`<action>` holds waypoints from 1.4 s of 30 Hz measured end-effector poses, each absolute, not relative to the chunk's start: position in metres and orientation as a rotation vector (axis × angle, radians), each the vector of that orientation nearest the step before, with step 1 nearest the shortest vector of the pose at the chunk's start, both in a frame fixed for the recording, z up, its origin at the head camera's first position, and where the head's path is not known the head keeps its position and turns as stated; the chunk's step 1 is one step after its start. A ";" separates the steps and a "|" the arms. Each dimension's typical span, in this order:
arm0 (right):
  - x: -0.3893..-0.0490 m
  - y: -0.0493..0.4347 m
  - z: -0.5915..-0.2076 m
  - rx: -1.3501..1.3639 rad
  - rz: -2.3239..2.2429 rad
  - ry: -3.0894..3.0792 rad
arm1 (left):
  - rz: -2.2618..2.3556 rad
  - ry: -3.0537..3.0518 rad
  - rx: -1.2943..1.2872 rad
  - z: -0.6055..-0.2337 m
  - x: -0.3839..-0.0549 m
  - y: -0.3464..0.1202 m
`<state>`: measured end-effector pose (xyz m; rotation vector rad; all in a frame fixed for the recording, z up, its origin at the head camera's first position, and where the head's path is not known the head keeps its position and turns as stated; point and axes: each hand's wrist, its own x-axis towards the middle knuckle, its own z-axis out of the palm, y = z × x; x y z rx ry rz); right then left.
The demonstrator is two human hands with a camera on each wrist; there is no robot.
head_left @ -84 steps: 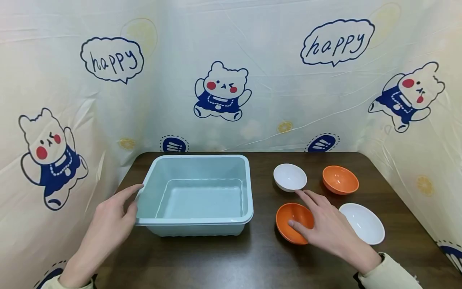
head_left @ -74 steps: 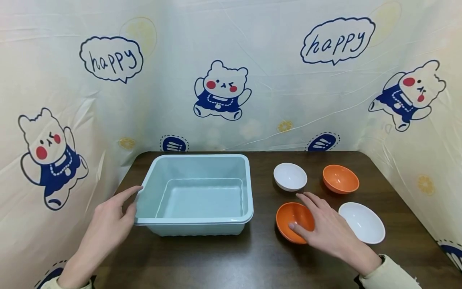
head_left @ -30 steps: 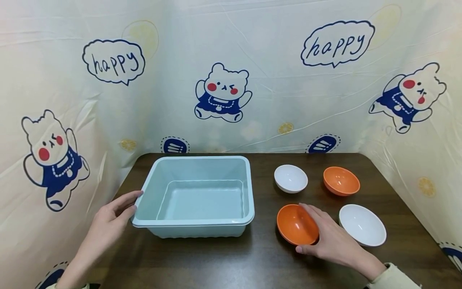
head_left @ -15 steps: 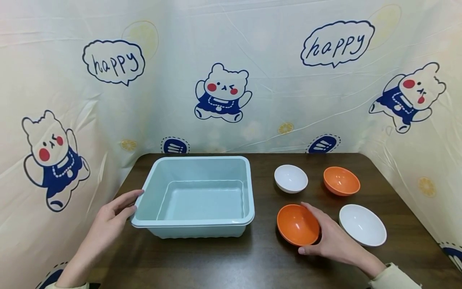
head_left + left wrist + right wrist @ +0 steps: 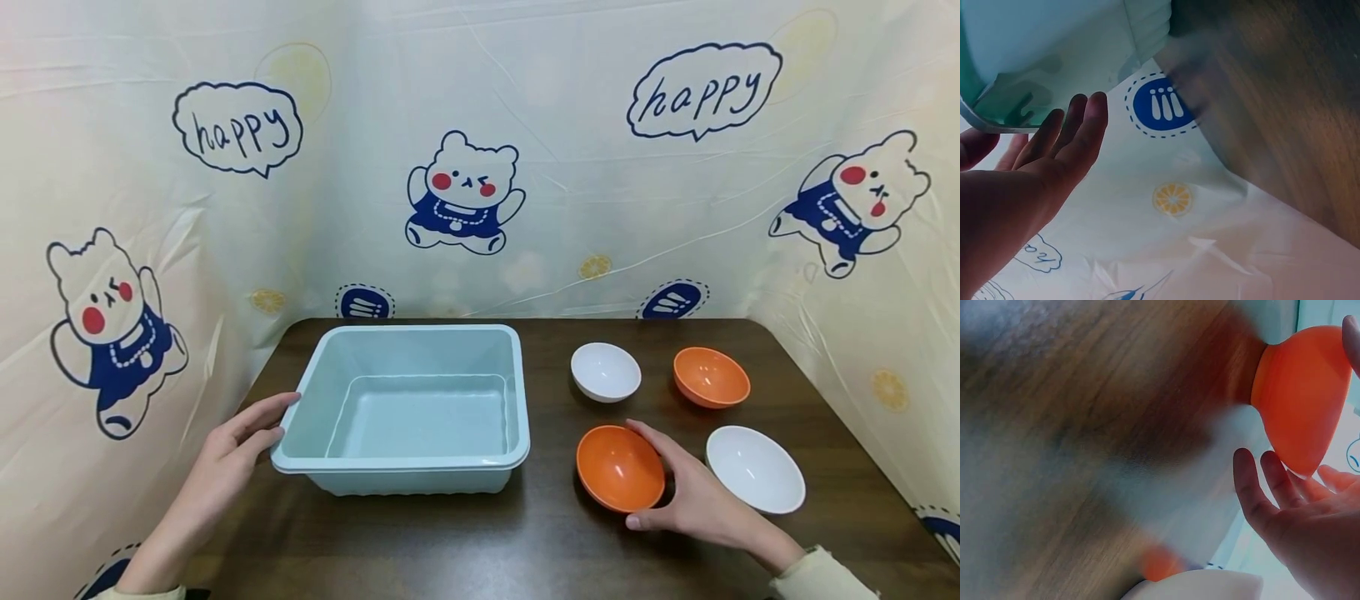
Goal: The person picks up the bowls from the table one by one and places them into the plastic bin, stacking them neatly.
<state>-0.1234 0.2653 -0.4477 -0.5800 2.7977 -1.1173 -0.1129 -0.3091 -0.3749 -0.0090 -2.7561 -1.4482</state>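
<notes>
My left hand (image 5: 228, 454) is at the left rim of a pale blue-green plastic tub (image 5: 416, 460), its index finger and thumb tips right at the edge. The left wrist view shows the fingers (image 5: 1088, 128) loosely extended below the tub's rim. On the table to the right, an orange bowl (image 5: 618, 468) stands upright. My right hand (image 5: 697, 500) is spread around that bowl's right side, thumb near its front edge and index finger by the back rim. From the right wrist, loosely bent fingers (image 5: 1249, 481) show beside the bowl's wall.
Behind the near orange bowl stands a small white bowl (image 5: 605, 372). A second orange bowl (image 5: 711, 377) is at the back right, with a larger white bowl (image 5: 754, 468) just beyond my right hand. Printed cloth (image 5: 570, 208) surrounds the dark wooden table (image 5: 450, 542).
My right thumb has moved from over the orange bowl's inside to its near side, and the hand has shifted slightly right. My left thumb and index finger are closer to the tub's corner.
</notes>
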 end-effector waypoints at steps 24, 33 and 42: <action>-0.125 0.266 -0.452 -0.508 -1.176 2.767 | -1.518 -2.674 -0.024 -0.383 -0.115 -0.312; -0.125 0.266 -0.451 -0.539 -1.160 2.776 | -1.504 -2.698 -0.007 -0.383 -0.115 -0.311; -0.128 0.269 -0.454 -0.560 -1.190 2.737 | -1.524 -2.682 -0.037 -0.384 -0.116 -0.312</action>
